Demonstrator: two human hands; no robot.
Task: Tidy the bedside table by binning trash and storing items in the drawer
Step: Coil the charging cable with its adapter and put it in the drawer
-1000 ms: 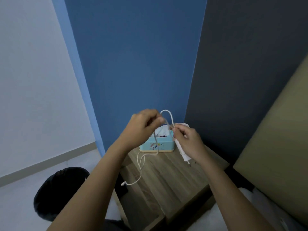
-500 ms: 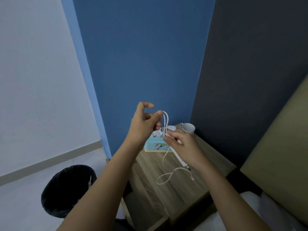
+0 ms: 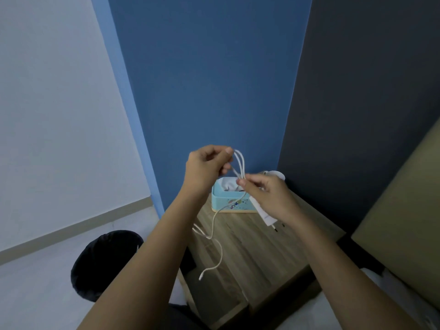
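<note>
Both hands hold a white charger cable (image 3: pixel 215 225) above the wooden bedside table (image 3: pixel 252 253). My left hand (image 3: pixel 206 169) pinches the top of two cable loops. My right hand (image 3: pixel 269 195) grips the loops lower down and also holds the white charger plug (image 3: pixel 266 214), whose prongs point down. The cable's free end dangles over the table's front left. A light blue tissue box (image 3: pixel 232 202) stands at the back of the table behind my hands. A black bin (image 3: pixel 104 263) sits on the floor to the left.
A white cup (image 3: pixel 276 174) stands at the table's back right corner, mostly hidden by my right hand. A blue wall rises behind the table, a dark wall on the right. A tan headboard (image 3: pixel 404 222) and white bedding (image 3: pixel 390 282) lie at the right.
My left hand has closed on the cable's top, forming a second loop. The dangling end has swung from the table's middle toward the front left.
</note>
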